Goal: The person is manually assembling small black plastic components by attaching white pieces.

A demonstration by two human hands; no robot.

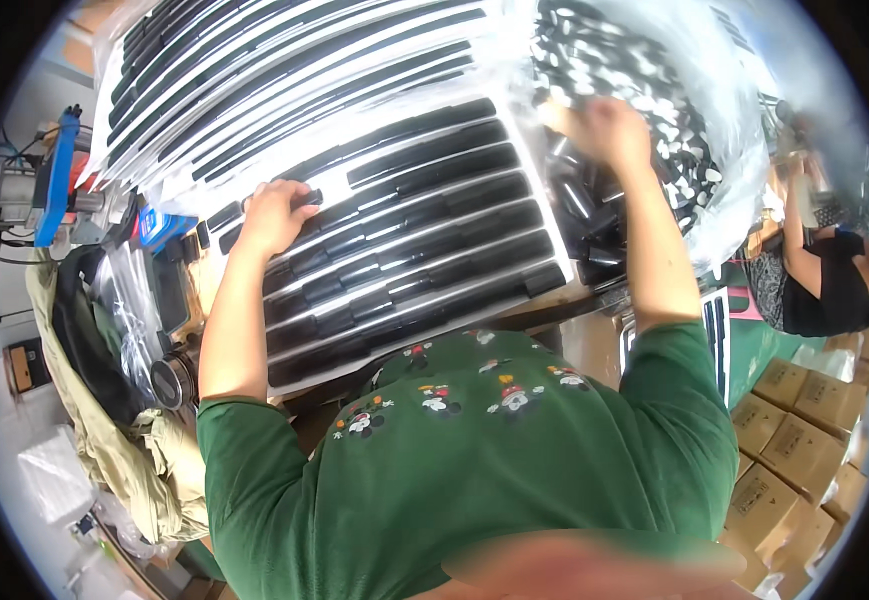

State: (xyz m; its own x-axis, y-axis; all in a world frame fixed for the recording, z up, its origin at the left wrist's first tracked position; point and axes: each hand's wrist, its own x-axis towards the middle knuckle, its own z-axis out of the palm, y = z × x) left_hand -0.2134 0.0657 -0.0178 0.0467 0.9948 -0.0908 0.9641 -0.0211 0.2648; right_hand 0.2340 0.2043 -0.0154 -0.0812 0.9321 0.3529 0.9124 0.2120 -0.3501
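My left hand (276,215) is over the white ridged tray (546,205) in front of me, thumb and fingers closed around a short black cylindrical piece (312,198). Rows of similar glossy black pieces (424,218) lie end to end in the tray's grooves. One row by the left hand has a bare white stretch. My right hand (609,130) reaches over a heap of loose black pieces (594,205) in a clear plastic liner (739,130), to the right of the tray. Motion smears its fingers, so I cannot tell whether they hold anything.
Beyond the tray, more black rows (294,70) lie under clear plastic. On the left are a blue clamp-like stand (57,180), a roll of tape (172,382) and a beige garment (84,380). Cardboard boxes (799,450) are stacked at the lower right; another person (824,280) sits beyond.
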